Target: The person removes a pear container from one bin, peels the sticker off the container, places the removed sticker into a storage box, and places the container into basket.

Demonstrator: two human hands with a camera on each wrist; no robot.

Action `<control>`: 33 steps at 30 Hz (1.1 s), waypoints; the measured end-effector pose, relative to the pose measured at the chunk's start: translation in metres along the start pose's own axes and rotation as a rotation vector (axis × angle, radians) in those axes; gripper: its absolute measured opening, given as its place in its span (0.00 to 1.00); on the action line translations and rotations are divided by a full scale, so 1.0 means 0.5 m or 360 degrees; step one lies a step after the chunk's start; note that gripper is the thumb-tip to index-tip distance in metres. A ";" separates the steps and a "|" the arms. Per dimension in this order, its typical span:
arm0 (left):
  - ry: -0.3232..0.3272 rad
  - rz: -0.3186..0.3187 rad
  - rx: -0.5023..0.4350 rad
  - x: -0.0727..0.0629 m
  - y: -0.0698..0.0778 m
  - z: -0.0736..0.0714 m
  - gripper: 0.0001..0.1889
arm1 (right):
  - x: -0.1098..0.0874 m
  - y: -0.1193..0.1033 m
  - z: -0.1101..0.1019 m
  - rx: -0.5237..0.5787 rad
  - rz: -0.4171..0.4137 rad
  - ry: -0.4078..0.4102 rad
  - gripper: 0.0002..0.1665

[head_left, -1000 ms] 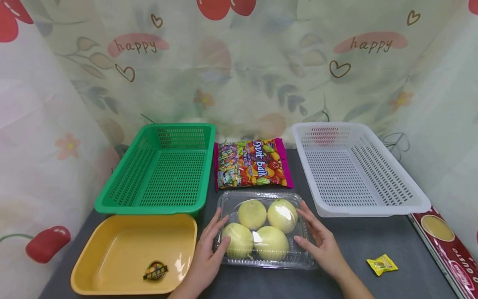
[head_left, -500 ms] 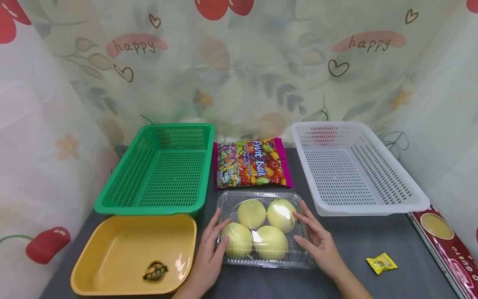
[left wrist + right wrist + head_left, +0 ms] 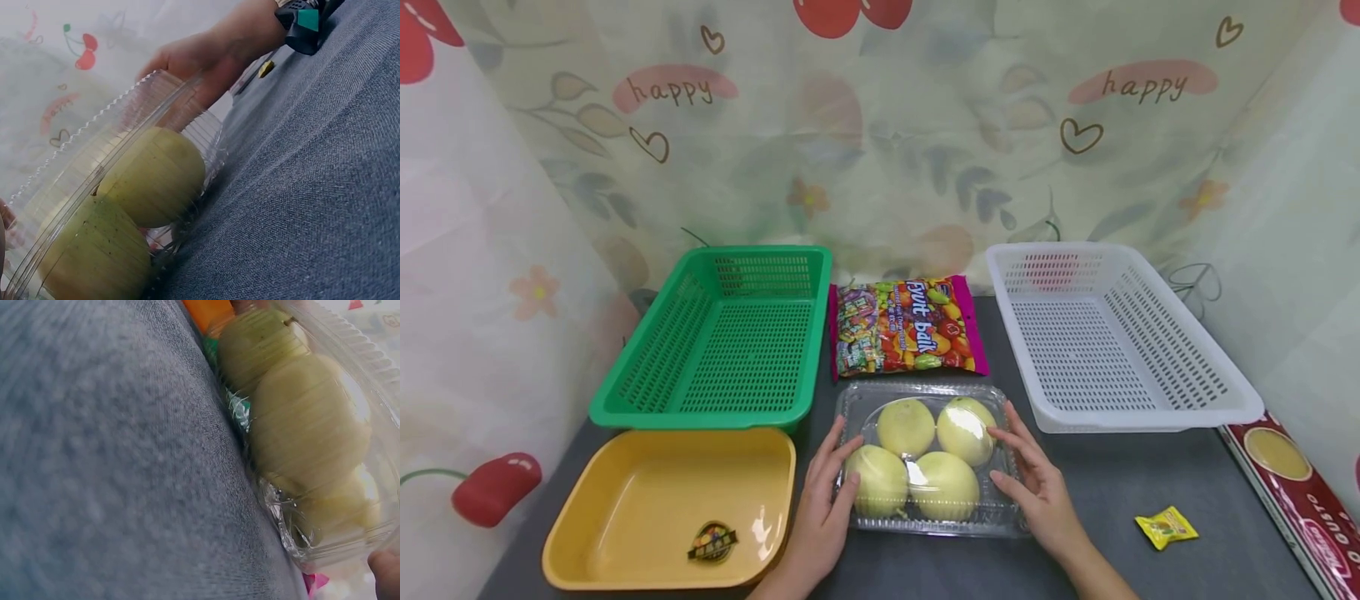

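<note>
A clear plastic clamshell fruit box (image 3: 925,529) rests at the middle front of the table, with several round, pale yellow-green fruits (image 3: 946,487) inside. They look like pears; a dark stem shows on one in the right wrist view. My left hand (image 3: 820,508) holds the box's left side, thumb and fingers bent over its edge. On the opposite side my right hand (image 3: 1045,492) grips it the same way, thumb near the front corner. The left wrist view shows my right hand (image 3: 200,62) against the far end of the box. Fingertips under the rim are hidden.
Behind the box lies a colourful candy bag (image 3: 910,327). A green basket (image 3: 748,421) and a yellow basin (image 3: 662,500) stand left, a white basket (image 3: 1142,421) right. A small yellow wrapped candy (image 3: 1167,527) and a dark red box (image 3: 1292,500) lie on the right.
Almost nothing differs. Both hands stay on the fruit box, with the right forearm drawn slightly inward and the box's near right corner shifted a touch left.
</note>
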State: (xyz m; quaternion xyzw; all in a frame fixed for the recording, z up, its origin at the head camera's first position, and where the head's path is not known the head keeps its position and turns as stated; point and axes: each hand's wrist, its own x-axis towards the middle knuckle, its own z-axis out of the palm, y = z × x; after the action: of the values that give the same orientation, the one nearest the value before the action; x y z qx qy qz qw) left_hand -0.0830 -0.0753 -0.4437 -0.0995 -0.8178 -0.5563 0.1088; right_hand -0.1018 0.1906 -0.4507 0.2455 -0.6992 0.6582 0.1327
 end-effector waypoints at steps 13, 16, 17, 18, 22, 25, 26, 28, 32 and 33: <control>0.0022 0.0020 0.0101 -0.003 0.000 0.002 0.18 | 0.002 -0.007 0.009 -0.0013 -0.0042 0.0050 0.25; 0.0042 0.0035 0.0130 -0.003 0.003 0.001 0.18 | 0.002 -0.007 0.009 -0.0026 -0.0066 0.0055 0.25; 0.0048 0.0043 0.0138 -0.003 0.004 0.001 0.18 | 0.002 -0.007 0.009 -0.0030 -0.0076 0.0057 0.25; 0.0052 0.0049 0.0150 -0.003 0.005 0.001 0.18 | 0.002 -0.006 0.009 -0.0027 -0.0092 0.0057 0.25; 0.0056 0.0047 0.0172 -0.002 0.010 -0.002 0.18 | 0.004 -0.006 0.009 -0.0013 -0.0150 0.0055 0.25; 0.0044 0.0042 0.0181 -0.002 0.015 -0.004 0.18 | 0.006 -0.008 0.009 -0.0008 -0.0182 0.0062 0.25; 0.0041 0.0042 0.0186 -0.002 0.017 -0.005 0.18 | 0.007 -0.009 0.009 -0.0007 -0.0189 0.0066 0.25; 0.0037 0.0042 0.0207 -0.001 0.021 -0.006 0.18 | 0.009 -0.013 0.008 -0.0009 -0.0198 0.0072 0.25; 0.0035 0.0062 0.0245 -0.001 0.028 -0.010 0.18 | 0.011 -0.025 0.007 -0.0006 -0.0209 0.0074 0.25; 0.0037 0.0075 0.0249 -0.001 0.030 -0.011 0.18 | 0.012 -0.027 0.007 -0.0003 -0.0211 0.0074 0.25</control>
State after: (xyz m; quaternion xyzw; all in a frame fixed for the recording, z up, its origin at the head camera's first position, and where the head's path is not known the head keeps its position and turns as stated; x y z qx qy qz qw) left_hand -0.0781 -0.0748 -0.4285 -0.1034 -0.8548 -0.4892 0.1388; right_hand -0.0991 0.1859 -0.4364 0.2759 -0.6787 0.6529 0.1923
